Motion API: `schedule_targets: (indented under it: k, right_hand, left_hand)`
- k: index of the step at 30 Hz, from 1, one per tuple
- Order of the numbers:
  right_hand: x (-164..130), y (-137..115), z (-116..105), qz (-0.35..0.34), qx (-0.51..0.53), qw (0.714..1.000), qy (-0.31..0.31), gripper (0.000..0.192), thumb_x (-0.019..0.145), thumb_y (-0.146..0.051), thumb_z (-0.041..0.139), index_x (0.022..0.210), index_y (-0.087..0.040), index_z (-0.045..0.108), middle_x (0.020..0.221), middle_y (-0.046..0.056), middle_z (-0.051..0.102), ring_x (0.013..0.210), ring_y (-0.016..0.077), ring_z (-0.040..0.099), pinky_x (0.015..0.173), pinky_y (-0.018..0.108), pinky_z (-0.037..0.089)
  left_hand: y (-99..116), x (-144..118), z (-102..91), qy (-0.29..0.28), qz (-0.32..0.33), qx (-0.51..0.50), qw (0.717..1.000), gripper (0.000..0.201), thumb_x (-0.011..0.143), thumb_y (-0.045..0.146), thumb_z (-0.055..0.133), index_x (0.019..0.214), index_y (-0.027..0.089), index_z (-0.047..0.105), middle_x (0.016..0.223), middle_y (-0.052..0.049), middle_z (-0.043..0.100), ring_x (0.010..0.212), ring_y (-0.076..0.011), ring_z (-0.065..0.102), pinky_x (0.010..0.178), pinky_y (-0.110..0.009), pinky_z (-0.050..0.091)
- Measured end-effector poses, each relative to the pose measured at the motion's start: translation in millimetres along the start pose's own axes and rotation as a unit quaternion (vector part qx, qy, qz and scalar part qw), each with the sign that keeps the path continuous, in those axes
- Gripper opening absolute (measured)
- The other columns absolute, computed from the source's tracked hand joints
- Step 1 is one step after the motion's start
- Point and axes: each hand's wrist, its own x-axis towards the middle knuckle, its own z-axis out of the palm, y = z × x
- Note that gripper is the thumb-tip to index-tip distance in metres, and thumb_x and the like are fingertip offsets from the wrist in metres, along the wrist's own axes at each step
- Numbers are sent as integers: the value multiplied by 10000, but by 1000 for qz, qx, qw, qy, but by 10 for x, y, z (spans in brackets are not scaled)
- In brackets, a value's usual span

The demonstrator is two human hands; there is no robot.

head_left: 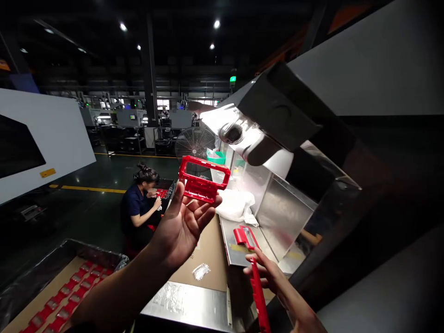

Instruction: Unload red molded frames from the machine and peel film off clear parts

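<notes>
Dim factory hall, steel bench (194,305) beneath my fingers. Left hand (180,226): fingertips pinching a red frame (203,178), raised near the lamp (243,134). Right hand (274,277): curled around a red cutter (256,277). Risk: the light fingertip hold could let the frame slip onto the bench.

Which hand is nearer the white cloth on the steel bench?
Left. The left hand, holding a red frame, is just left of the cloth; the right hand, gripping a red tool, is lower.
</notes>
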Motion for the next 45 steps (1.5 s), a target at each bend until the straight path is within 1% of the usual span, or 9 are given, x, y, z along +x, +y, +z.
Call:
schedule_targets:
  k: [6, 14, 21, 26, 29, 34, 36, 40, 45]
  right_hand:
    - [-73, 242, -58, 58, 165, 984, 15, 1250, 646, -865, 705, 1651, -309, 210, 1527, 183, 497, 1254, 406, 628, 1067, 475, 519]
    - [220, 392, 97, 115, 323, 935, 91, 1508, 374, -973, 676, 1637, -266, 251, 1467, 227, 543, 1263, 448, 596, 897, 455, 573]
    - [830, -34, 257, 123, 413, 879, 202, 1356, 395, -931, 744, 1537, -252, 475, 1380, 218, 606, 774, 255, 623, 693, 391, 502]
    - [1443, -478, 354, 102, 503, 832, 211, 1164, 445, -881, 807, 1392, -231, 618, 1233, 186, 673, 732, 226, 599, 595, 349, 473]
    - [1914, -834, 462, 82, 590, 782, 181, 1052, 514, -885, 781, 1296, -190, 670, 1196, 182, 683, 689, 178, 555, 539, 302, 458]
    - [2665, -1283, 742, 41, 756, 653, 8, 1019, 618, -926, 672, 1332, -202, 598, 1182, 126, 685, 697, 121, 525, 553, 231, 487]
    - [2876, -1385, 859, 26, 778, 626, -43, 1017, 653, -942, 620, 1362, -213, 573, 1234, 127, 672, 709, 123, 535, 556, 242, 510]
    - [3097, -1552, 1036, 17, 780, 620, -80, 1045, 658, -988, 532, 1369, -223, 586, 1265, 126, 670, 712, 136, 561, 555, 277, 538]
    - [3169, -1688, 1140, 30, 765, 639, -73, 1101, 709, -1008, 399, 1445, -202, 541, 1279, 118, 683, 740, 154, 604, 604, 325, 573]
  left_hand:
    - [-6, 189, 8, -20, 34, -21, 999, 544, 1052, 543, 430, 1300, 81, 577, 1123, -207, 709, 1054, -291, 735, 760, -267, 655]
    - [179, 456, -74, -23, 16, -21, 999, 547, 1081, 517, 362, 1243, 66, 625, 1060, -201, 730, 961, -270, 758, 704, -255, 650]
    - [466, 611, -276, -37, -13, -17, 999, 562, 1070, 533, 380, 1189, 79, 690, 1094, -193, 735, 977, -268, 755, 702, -251, 646]
    - [722, 618, -481, -24, -2, -14, 1000, 557, 1073, 529, 353, 1158, 120, 722, 1133, -181, 734, 965, -257, 757, 681, -245, 639]
    - [876, 582, -671, -18, 21, -3, 1000, 590, 1084, 514, 294, 1140, 129, 738, 1143, -182, 735, 958, -254, 758, 673, -249, 637]
    - [1127, 504, -1080, 44, 92, 16, 995, 586, 1073, 542, 315, 1125, 154, 751, 1090, -171, 753, 931, -271, 763, 640, -260, 633]
    - [1216, 474, -1234, 85, 95, 14, 992, 604, 1075, 549, 304, 1109, 154, 759, 1089, -175, 754, 934, -280, 763, 624, -263, 629]
    - [1328, 413, -1465, 164, 99, 23, 981, 594, 1097, 482, 265, 1068, 168, 768, 1078, -163, 759, 920, -283, 764, 575, -255, 606]
    - [1362, 357, -1692, 176, 109, 30, 978, 505, 1107, 397, 287, 1150, 204, 752, 1123, -132, 752, 952, -280, 759, 588, -255, 608]
